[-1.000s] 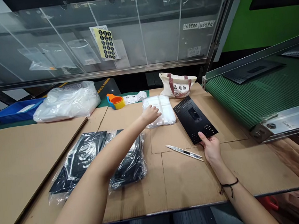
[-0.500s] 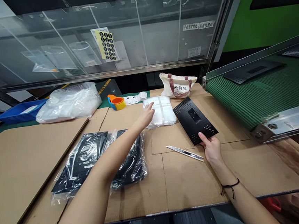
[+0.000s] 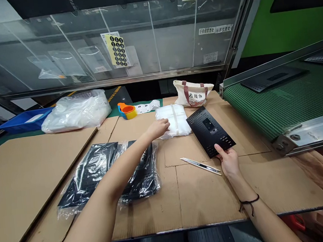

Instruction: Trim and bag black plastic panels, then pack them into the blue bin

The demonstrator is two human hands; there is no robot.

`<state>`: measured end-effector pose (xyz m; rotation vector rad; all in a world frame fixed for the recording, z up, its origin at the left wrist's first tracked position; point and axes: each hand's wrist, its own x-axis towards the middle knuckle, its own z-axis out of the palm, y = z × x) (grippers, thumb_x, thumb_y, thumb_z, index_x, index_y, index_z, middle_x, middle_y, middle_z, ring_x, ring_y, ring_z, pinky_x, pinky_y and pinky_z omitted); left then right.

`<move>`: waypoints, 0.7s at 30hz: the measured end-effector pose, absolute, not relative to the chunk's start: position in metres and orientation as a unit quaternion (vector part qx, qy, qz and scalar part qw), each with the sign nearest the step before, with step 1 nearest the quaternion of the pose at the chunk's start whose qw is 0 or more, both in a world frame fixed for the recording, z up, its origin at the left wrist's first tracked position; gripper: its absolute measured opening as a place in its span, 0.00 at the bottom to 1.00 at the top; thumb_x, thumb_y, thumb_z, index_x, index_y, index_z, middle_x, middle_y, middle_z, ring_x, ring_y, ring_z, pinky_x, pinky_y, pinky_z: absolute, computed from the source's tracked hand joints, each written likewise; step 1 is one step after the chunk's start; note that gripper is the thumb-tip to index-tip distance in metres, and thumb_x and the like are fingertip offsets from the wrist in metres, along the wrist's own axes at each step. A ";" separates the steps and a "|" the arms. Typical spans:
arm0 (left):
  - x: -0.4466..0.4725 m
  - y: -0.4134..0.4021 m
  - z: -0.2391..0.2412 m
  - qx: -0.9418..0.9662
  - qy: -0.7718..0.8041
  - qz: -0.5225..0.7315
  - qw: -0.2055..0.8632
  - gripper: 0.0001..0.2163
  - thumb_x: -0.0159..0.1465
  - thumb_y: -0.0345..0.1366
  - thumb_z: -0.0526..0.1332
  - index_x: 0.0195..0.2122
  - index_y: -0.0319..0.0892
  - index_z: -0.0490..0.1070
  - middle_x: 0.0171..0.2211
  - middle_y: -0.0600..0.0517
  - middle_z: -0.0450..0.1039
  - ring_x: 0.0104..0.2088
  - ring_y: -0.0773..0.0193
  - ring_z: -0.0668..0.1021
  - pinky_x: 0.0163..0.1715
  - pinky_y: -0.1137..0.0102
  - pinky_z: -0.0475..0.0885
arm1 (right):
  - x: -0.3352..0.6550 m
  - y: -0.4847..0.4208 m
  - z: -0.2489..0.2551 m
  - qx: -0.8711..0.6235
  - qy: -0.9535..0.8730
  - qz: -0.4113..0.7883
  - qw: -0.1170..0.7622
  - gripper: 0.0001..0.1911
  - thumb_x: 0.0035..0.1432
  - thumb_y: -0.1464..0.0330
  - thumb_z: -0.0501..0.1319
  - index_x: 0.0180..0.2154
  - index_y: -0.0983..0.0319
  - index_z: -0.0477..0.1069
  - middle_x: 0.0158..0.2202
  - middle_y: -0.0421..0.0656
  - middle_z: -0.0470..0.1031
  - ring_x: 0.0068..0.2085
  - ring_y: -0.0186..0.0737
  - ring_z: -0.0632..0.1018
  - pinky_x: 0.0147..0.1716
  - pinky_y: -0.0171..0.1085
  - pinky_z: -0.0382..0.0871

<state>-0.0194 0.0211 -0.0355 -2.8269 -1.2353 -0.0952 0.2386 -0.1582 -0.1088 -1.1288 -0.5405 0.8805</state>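
Your left hand (image 3: 159,129) had drawn back from its pointing reach, fingers loosely curled, their tips (image 3: 167,124) at the left edge of the strapped bundle of clear bags (image 3: 175,120), with no hold on it that you could see. Your right hand (image 3: 229,162) held the near edge of the black perforated panel (image 3: 207,130), just right of the utility knife (image 3: 201,166). Near left, clear plastic wrap (image 3: 91,172) enclosed more black panels. Far away, a canvas tote (image 3: 193,93) stood upright, its contents hidden; far left, a blue tray (image 3: 23,123) sat beside a stuffed white plastic bag (image 3: 76,112).
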 end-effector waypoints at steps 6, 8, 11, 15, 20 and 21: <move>-0.027 0.025 -0.031 -0.907 -0.413 -0.043 -0.076 0.06 0.65 0.35 0.60 0.38 0.37 0.72 0.36 0.51 0.75 0.36 0.64 0.77 0.40 0.64 0.73 | 0.237 -0.160 -0.109 -0.511 -0.251 0.400 0.719 0.26 0.36 0.58 0.75 0.38 0.65 0.76 0.40 0.48 0.80 0.38 0.45 0.80 0.39 0.45 0.77; -0.030 0.025 -0.029 -0.904 -0.412 -0.049 -0.106 0.06 0.66 0.35 0.60 0.38 0.38 0.73 0.37 0.51 0.76 0.37 0.64 0.77 0.41 0.63 0.73 | 0.236 -0.160 -0.108 -0.512 -0.253 0.398 0.718 0.26 0.36 0.58 0.75 0.38 0.65 0.76 0.40 0.48 0.81 0.38 0.44 0.80 0.39 0.45 0.77; -0.032 0.024 -0.028 -0.898 -0.416 -0.056 -0.135 0.07 0.65 0.36 0.61 0.36 0.38 0.73 0.37 0.51 0.76 0.38 0.64 0.78 0.43 0.62 0.73 | 0.236 -0.160 -0.109 -0.516 -0.259 0.392 0.716 0.26 0.36 0.57 0.75 0.37 0.65 0.76 0.40 0.48 0.81 0.37 0.45 0.80 0.38 0.45 0.77; -0.031 0.025 -0.032 -0.873 -0.458 -0.086 -0.143 0.09 0.66 0.39 0.60 0.37 0.37 0.73 0.38 0.50 0.75 0.40 0.62 0.77 0.43 0.60 0.73 | 0.237 -0.159 -0.112 -0.522 -0.279 0.379 0.712 0.28 0.38 0.56 0.74 0.40 0.65 0.76 0.42 0.50 0.80 0.39 0.46 0.80 0.40 0.47 0.77; -0.022 0.027 -0.042 -0.847 -0.487 -0.079 -0.199 0.10 0.65 0.40 0.61 0.37 0.37 0.72 0.35 0.51 0.74 0.35 0.64 0.77 0.38 0.64 0.75 | 0.238 -0.160 -0.112 -0.533 -0.342 0.345 0.693 0.26 0.42 0.54 0.72 0.40 0.65 0.77 0.44 0.51 0.80 0.46 0.50 0.79 0.50 0.51 0.70; -0.020 0.028 -0.043 -0.842 -0.490 -0.078 -0.212 0.10 0.65 0.40 0.61 0.38 0.37 0.72 0.35 0.51 0.74 0.35 0.64 0.77 0.37 0.64 0.75 | 0.237 -0.161 -0.112 -0.535 -0.359 0.337 0.687 0.25 0.43 0.54 0.71 0.39 0.65 0.77 0.44 0.50 0.80 0.46 0.51 0.79 0.51 0.51 0.69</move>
